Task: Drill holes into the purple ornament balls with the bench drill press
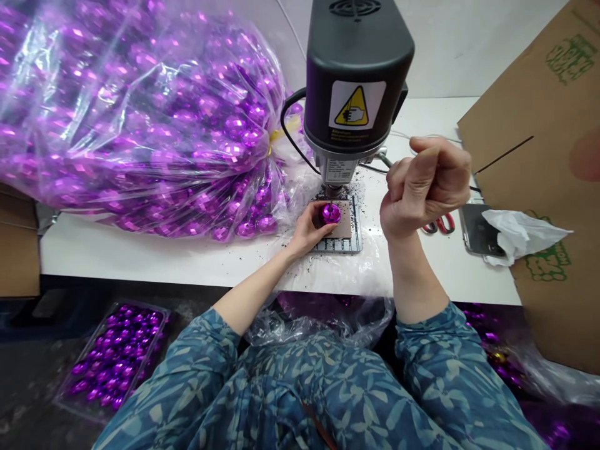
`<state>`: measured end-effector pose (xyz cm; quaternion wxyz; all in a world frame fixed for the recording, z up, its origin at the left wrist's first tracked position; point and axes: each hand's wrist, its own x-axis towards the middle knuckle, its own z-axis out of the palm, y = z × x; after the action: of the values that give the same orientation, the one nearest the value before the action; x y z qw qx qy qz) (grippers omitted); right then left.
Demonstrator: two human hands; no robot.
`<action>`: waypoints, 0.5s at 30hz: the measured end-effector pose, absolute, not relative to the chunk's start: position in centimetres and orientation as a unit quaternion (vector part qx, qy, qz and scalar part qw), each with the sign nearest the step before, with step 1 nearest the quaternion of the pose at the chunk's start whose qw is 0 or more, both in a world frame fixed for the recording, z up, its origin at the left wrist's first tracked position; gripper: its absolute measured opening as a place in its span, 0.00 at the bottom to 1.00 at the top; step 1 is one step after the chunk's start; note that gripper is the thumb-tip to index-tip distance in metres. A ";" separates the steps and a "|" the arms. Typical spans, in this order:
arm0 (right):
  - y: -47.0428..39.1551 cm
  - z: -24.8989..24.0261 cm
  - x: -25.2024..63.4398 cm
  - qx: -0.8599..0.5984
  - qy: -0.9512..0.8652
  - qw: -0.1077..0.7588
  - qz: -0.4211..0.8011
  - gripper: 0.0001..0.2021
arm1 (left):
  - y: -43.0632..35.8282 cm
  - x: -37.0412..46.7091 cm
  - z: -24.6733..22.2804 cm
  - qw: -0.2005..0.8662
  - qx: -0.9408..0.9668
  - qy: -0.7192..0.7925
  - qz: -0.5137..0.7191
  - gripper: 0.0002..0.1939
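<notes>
A shiny purple faceted ball (331, 213) sits under the black drill press (359, 69), on a small tan board (345, 229) over the slotted metal base (359, 242). My left hand (311, 229) pinches this ball from the left with thumb and fingers. To the right of the press, my right hand (424, 181) is raised with its fingers curled closed. It seems to be around the press's lever, but what lies inside the fingers is hidden. Dark shavings lie around the base.
A big clear bag of purple balls (154, 125) fills the left of the white table (154, 256). On the right are red-handled scissors (445, 223), a phone (478, 230), white tissue (522, 234) and a cardboard box (557, 294). A tray of balls (117, 356) stands lower left.
</notes>
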<state>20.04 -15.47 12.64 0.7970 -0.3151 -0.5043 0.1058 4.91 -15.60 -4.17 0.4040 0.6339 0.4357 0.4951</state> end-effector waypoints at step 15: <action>-14.0 13.0 20.1 -0.221 -0.495 0.838 0.063 0.17 | -15.5 5.2 -4.3 0.402 0.626 0.436 0.506 0.31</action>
<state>20.07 -13.96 13.04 0.8381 -0.2208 -0.4948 0.0626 5.19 -15.53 -4.32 0.4018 0.6265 0.4365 0.5056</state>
